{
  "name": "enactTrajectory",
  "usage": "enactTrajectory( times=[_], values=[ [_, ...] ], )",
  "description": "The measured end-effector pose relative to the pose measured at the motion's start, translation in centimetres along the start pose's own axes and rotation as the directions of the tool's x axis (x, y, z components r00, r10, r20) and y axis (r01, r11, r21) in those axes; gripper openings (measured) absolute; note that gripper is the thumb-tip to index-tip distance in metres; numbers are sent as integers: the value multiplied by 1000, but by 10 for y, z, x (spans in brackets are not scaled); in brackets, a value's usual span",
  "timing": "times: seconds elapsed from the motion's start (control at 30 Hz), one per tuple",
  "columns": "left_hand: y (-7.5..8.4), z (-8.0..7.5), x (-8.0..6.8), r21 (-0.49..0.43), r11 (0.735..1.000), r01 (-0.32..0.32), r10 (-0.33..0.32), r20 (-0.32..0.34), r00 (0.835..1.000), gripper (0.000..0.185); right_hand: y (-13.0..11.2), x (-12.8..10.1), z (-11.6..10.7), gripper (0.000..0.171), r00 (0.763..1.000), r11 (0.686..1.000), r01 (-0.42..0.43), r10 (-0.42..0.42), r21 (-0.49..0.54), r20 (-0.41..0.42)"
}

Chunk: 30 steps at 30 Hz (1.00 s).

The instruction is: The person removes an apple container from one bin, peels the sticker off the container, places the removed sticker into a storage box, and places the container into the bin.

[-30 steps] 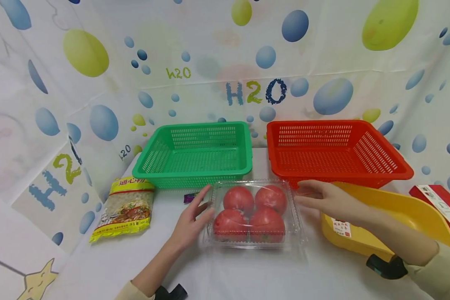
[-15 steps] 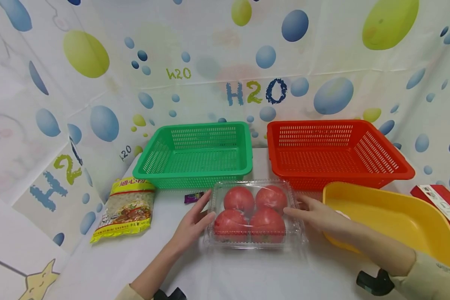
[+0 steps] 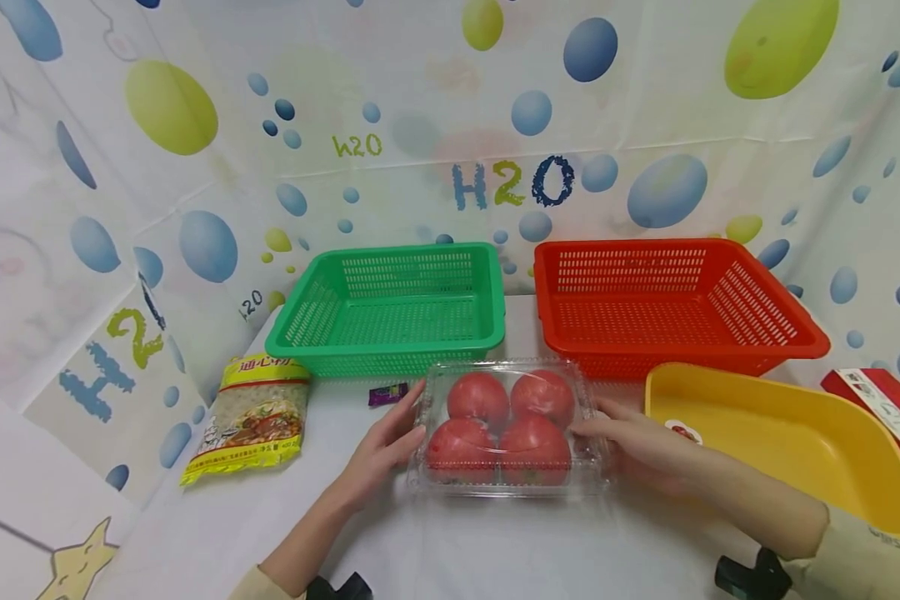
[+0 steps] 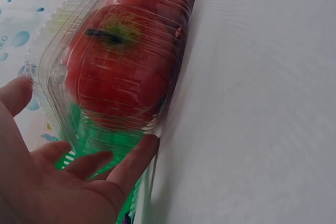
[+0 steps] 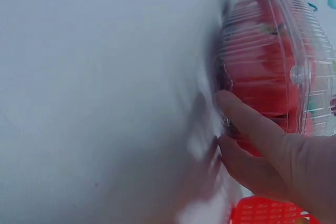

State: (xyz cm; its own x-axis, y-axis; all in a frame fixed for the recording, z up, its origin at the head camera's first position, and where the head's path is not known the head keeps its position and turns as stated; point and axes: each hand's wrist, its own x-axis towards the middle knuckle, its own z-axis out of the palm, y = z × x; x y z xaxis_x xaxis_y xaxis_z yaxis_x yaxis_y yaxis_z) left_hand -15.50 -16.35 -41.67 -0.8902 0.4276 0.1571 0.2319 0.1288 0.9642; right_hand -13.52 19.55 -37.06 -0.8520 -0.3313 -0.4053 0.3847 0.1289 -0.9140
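Observation:
A clear plastic clamshell box [image 3: 510, 492] lies on the white table in front of me, holding several red apples [image 3: 534, 450]. My left hand [image 3: 378, 454] is at the box's left side, fingers spread. In the left wrist view, its fingertips [image 4: 149, 142] meet the lower edge while the thumb is near the rim. On the other side, my right hand [image 3: 648, 446] touches the right wall with its thumb toward the top. Extended fingers [image 5: 257, 129] reach the bottom edge in the right wrist view. Some right fingertips are hidden by the box in the head view.
Behind the box stand a green basket [image 3: 390, 364] and a red basket [image 3: 682, 354]. A yellow tray [image 3: 780, 450] sits by my right forearm, with a red box [image 3: 881, 417] beyond it. Left are a pasta bag [image 3: 251, 412] and a small purple packet [image 3: 387, 395].
My right hand has come down from above the yellow tray's edge to the box's right side. My left hand has shifted slightly at the left side. The box stays in place.

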Motion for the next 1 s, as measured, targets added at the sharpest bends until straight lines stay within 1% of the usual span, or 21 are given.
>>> enactTrajectory(
  times=[0.13,0.23,0.33,0.43,0.57,0.67,0.83,1.0],
  values=[
    [1,-1,0,-36,999,-9,10,26,1000,64,-3,-3,0,77,1000,996,-28,26,85,17],
    [3,-2,-3,-49,999,2,0,47,999,65,-4,-7,0,79,998,991,-49,44,126,36],
    [10,-4,-6,-63,998,8,-4,69,998,66,-7,-12,1,80,997,983,-70,63,170,46],
    [20,-8,-9,-71,997,16,-11,77,997,67,-11,-17,1,81,996,979,-77,68,189,55],
    [32,-12,-13,-78,996,38,-33,60,998,65,-19,-25,2,81,995,982,-73,61,173,73],
    [42,-14,-15,-89,995,37,-33,43,999,62,-27,-30,5,80,995,989,-53,41,141,87],
    [59,-19,-13,-115,993,-17,19,22,1000,63,-42,-35,9,78,997,996,8,-15,89,76],
    [74,-26,-9,-137,989,-55,56,5,998,63,-61,-38,12,79,997,997,62,-64,48,48]
  ],
)
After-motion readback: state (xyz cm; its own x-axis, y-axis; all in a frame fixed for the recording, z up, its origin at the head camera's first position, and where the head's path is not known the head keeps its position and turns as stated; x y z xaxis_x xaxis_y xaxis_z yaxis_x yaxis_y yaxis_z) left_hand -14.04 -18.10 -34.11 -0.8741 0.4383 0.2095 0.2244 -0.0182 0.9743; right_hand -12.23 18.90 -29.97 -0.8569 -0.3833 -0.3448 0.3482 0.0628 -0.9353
